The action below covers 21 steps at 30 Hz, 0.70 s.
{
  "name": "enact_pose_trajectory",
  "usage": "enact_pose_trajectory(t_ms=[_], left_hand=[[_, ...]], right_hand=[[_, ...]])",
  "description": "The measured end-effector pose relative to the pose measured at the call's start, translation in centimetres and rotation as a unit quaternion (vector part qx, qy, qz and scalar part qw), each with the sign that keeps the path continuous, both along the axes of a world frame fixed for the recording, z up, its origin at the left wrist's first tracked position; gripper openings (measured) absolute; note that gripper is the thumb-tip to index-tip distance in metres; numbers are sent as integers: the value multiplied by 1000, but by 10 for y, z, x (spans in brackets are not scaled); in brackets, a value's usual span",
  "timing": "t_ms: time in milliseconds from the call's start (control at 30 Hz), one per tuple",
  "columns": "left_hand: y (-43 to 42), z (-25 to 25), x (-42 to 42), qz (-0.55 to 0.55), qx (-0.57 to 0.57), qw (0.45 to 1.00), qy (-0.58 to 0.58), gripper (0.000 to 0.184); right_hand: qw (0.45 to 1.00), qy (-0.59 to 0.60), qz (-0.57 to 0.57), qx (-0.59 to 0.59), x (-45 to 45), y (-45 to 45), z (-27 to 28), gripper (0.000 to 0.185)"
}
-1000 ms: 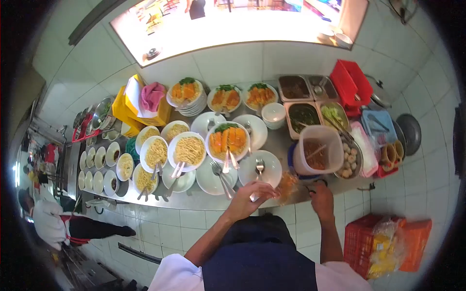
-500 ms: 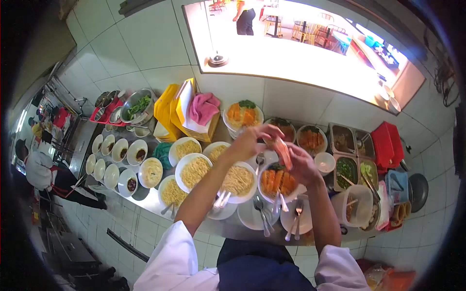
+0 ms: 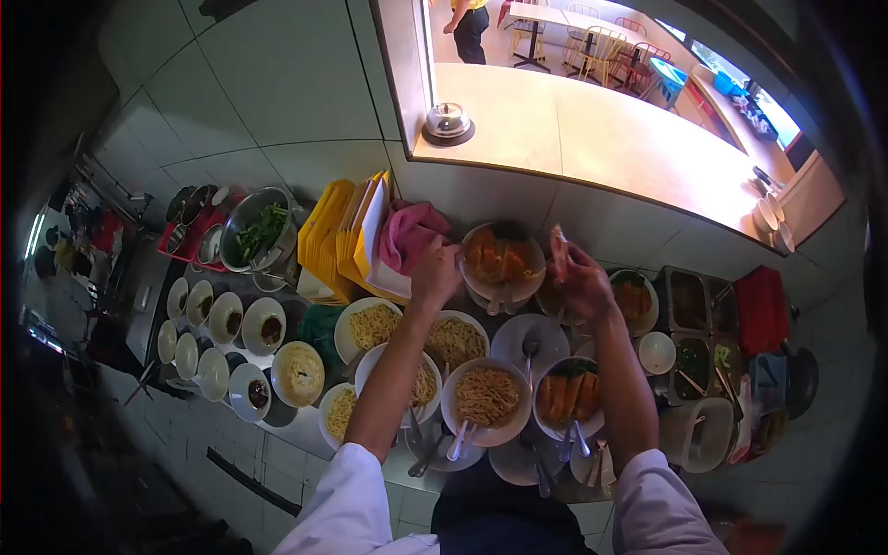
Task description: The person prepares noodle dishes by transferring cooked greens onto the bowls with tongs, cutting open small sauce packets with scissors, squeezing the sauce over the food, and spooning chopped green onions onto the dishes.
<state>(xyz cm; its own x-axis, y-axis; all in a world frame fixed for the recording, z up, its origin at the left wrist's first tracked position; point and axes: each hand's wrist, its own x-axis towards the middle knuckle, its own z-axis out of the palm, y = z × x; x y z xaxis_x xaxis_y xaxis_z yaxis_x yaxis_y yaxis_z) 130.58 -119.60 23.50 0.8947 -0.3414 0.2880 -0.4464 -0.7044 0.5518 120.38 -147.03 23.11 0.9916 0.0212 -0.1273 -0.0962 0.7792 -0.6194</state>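
My left hand (image 3: 435, 274) is closed at the left rim of a plate of sliced orange food (image 3: 500, 257), beside the pink cloth (image 3: 411, 233); whether it grips the rim is too dark to tell. My right hand (image 3: 583, 282) is closed on a small pinkish packet (image 3: 559, 252), held upright just right of that plate. Below my hands stand a plate of noodles (image 3: 487, 396) and another plate of sliced orange food (image 3: 568, 398), both with cutlery on their rims.
Small bowls (image 3: 225, 319) stand in rows at the left, near a pot of greens (image 3: 262, 229) and yellow folders (image 3: 326, 242). Metal food trays (image 3: 689, 301) and a plastic tub (image 3: 700, 435) are at the right. A bell (image 3: 449, 124) sits on the window ledge (image 3: 592, 139).
My hands were close together over the plates half a second ago; now they are apart, the left at the back plate. The view has turned toward the window and the picture is darker.
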Motion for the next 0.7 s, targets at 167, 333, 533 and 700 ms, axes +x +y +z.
enact_pose_trajectory(t_ms=[167, 333, 533, 700], left_hand=[[3, 4, 5, -36, -7, 999, 32, 22], [6, -1, 7, -53, -7, 998, 42, 24], [5, -7, 9, -80, -16, 995, 56, 26], [-1, 5, -1, -78, -13, 994, 72, 27]], right_hand=[[999, -12, -28, 20, -48, -14, 10, 49], [998, -5, -62, 7, -115, -35, 20, 50], [994, 14, -95, -42, -154, -42, 23, 44], [991, 40, -119, -40, -139, -34, 22, 42]])
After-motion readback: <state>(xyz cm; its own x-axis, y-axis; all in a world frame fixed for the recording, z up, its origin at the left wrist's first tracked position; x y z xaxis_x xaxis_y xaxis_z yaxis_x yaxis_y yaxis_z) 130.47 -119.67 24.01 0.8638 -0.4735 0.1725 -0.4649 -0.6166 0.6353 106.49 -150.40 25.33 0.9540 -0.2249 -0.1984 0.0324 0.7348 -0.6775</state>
